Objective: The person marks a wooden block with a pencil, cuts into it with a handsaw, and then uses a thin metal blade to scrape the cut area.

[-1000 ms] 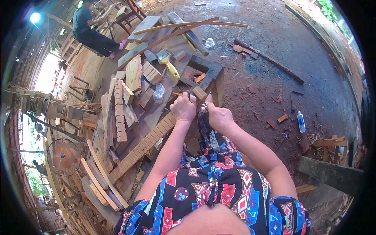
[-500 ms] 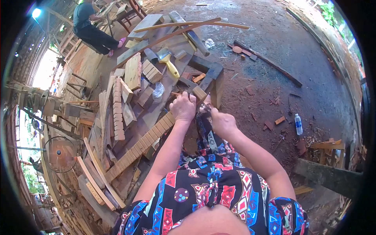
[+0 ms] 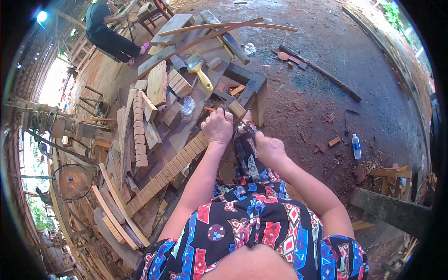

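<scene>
The left hand (image 3: 218, 126) is curled shut over the upper end of a long notched strip of pale wood (image 3: 165, 175), which runs from under its fingers down and away to its left across the cluttered plank counter (image 3: 186, 128). A small pale wooden block (image 3: 237, 110) sits just beyond its knuckles. The right hand (image 3: 269, 148) is closed into a loose fist just beside it, over the patterned lap; what it grips cannot be told. A yellow-handled brush (image 3: 199, 74) lies farther ahead.

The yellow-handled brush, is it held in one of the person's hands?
No, the yellow-handled brush lies on the workbench beyond both hands, while the left hand grips the long notched strip.
</scene>
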The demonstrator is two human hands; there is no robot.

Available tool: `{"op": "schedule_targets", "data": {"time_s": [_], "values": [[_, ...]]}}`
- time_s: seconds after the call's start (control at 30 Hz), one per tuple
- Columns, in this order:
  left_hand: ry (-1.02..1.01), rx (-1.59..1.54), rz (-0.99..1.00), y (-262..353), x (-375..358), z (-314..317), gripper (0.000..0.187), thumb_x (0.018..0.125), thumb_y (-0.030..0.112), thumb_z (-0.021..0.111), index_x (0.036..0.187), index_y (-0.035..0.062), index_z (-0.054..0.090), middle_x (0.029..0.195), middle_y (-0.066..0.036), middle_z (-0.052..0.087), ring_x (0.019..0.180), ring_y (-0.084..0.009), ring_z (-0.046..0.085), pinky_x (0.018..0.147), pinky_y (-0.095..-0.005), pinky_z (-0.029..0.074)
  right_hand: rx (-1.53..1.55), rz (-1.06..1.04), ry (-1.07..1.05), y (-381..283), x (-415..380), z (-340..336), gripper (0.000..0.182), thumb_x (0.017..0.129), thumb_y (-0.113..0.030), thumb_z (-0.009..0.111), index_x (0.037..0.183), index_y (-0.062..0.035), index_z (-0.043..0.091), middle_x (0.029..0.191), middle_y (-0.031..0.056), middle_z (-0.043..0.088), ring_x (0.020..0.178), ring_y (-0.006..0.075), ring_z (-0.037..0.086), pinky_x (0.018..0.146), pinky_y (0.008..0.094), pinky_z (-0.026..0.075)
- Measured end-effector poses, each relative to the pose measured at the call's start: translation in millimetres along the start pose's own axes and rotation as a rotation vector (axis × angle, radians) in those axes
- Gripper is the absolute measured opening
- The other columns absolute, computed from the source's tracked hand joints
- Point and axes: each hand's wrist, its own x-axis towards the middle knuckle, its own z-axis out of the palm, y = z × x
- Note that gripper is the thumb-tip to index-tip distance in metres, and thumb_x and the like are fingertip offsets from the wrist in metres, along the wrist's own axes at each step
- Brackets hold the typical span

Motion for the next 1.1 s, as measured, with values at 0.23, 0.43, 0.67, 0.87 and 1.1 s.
{"op": "schedule_targets", "data": {"time_s": [0.23, 0.43, 0.67, 0.87, 1.1], "values": [[-0.001, 0.014, 0.011, 2, -1, -1, 0.031, 0.089, 0.033, 0.041, 0.089, 0.0069, 0.059, 0.084, -0.016, 0.065, 0.08, -0.0344, 0.063, 0.074, -0.0483, 0.046, 0.011, -0.033, 0.082, -13, 35, 4, 0.011, 0.075, -0.004, 0.053, 0.086, -0.002, 0.051, 0.068, 0.0219, 0.063, 0.066, 0.0373, 0.066, 0.059, 0.0459, 0.053], [0.021, 0.006, 0.0, 0, -1, 1, 0.031, 0.088, 0.033, 0.043, 0.089, 0.0076, 0.061, 0.082, -0.015, 0.065, 0.078, -0.0329, 0.063, 0.073, -0.0473, 0.046, -0.001, -0.023, 0.073, 2, -4, 3, 0.01, 0.077, -0.005, 0.052, 0.087, -0.0023, 0.051, 0.069, 0.0209, 0.063, 0.065, 0.0366, 0.066, 0.058, 0.0452, 0.053], [0.0, 0.017, 0.003, 1, -1, -1, 0.033, 0.088, 0.033, 0.043, 0.092, 0.0071, 0.062, 0.086, -0.014, 0.065, 0.081, -0.0323, 0.063, 0.075, -0.0462, 0.045, 0.005, 0.001, 0.046, -8, 20, 6, 0.016, 0.077, -0.003, 0.051, 0.092, -0.0013, 0.052, 0.07, 0.0214, 0.064, 0.067, 0.0374, 0.066, 0.061, 0.047, 0.052], [-0.01, 0.001, -0.009, 0, 1, -2, 0.032, 0.088, 0.033, 0.043, 0.089, 0.0073, 0.061, 0.086, -0.014, 0.065, 0.081, -0.0328, 0.063, 0.075, -0.0467, 0.045, 0.022, 0.019, 0.009, -5, 0, -3, 0.016, 0.077, -0.004, 0.051, 0.093, -0.0018, 0.051, 0.071, 0.0212, 0.064, 0.07, 0.0379, 0.066, 0.062, 0.0466, 0.052], [-0.022, 0.012, -0.017, -1, 1, 0, 0.031, 0.088, 0.033, 0.043, 0.09, 0.0081, 0.061, 0.087, -0.014, 0.065, 0.082, -0.0327, 0.063, 0.074, -0.0474, 0.046, -0.009, -0.011, 0.044, -9, 27, 5, 0.012, 0.077, -0.005, 0.052, 0.088, -0.0019, 0.05, 0.068, 0.0206, 0.063, 0.066, 0.0377, 0.066, 0.06, 0.0466, 0.052]]}}
